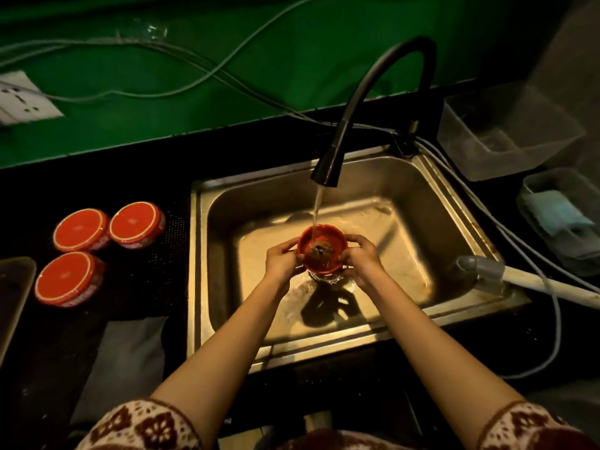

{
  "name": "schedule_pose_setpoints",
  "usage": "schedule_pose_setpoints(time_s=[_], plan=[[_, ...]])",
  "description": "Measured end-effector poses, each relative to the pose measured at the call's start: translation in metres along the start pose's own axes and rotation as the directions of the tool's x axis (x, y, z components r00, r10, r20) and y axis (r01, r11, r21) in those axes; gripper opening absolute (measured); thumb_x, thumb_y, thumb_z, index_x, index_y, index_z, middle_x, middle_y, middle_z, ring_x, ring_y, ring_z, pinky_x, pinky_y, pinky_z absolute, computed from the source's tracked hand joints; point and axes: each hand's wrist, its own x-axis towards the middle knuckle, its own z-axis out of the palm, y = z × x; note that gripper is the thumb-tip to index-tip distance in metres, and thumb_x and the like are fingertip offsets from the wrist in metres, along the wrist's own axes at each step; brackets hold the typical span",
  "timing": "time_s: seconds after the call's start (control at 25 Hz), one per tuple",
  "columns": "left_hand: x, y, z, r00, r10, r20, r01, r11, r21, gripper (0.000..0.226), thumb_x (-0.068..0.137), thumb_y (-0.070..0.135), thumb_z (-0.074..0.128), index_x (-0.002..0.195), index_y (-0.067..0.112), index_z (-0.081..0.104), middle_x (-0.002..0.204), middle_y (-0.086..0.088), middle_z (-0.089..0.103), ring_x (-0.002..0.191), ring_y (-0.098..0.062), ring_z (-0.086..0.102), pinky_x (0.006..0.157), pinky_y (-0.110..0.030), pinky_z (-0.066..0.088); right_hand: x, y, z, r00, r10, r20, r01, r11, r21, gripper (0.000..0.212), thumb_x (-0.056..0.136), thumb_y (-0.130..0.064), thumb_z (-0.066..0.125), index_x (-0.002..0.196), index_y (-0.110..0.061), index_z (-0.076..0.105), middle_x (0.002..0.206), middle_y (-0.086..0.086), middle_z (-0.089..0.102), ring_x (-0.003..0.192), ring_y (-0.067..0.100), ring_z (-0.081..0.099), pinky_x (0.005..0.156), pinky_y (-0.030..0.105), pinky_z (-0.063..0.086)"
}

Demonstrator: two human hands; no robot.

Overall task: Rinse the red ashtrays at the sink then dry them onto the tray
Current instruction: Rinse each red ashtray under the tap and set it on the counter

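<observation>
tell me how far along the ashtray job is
Done: nothing clearly; no ashtray shows on the visible corner of the tray. In hand: left hand and right hand hold one red ashtray under the running tap, brown residue inside it. Left: three ashtrays sit upside down on the counter beside the sink, rinsed or not I cannot tell; then drying all onto the tray.

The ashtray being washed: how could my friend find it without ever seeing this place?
Find the steel sink and follow the water from the black faucet down. It lands in a red ashtray held between the left hand and right hand. The three other red ashtrays sit on the counter, untouched.
</observation>
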Motion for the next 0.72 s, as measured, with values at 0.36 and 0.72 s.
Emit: schedule_pose_setpoints(time_s=[0.36,0.72], plan=[[0.009,0.034,-0.023,0.958,0.241,-0.154,-0.19,0.938,0.289,0.047,0.077,-0.016,0.053,0.117,0.005,0.064,0.106,-0.015,0.067,0.096,-0.025,0.063,0.075,-0.036,0.057,0.004,-0.004,0.032,0.96,0.138,0.244,-0.147,0.989,0.02,0.042,0.075,0.024,0.034,0.1,-0.003,0.054,0.105,0.02,0.055,0.089,0.037,0.055,0.064,0.051,0.052],[0.012,-0.004,0.01,0.98,-0.061,-0.189,0.037,0.991,-0.125,0.044,0.084,-0.019,0.037,0.12,-0.003,0.058,0.082,-0.015,0.063,0.064,-0.024,0.058,0.042,-0.024,0.054,0.004,-0.028,0.016,0.96,-0.241,0.138,0.277,0.791,-0.545,0.029,0.077,-0.012,0.066,0.104,-0.023,0.06,0.094,-0.003,0.062,0.089,0.018,0.061,0.08,0.033,0.053]])
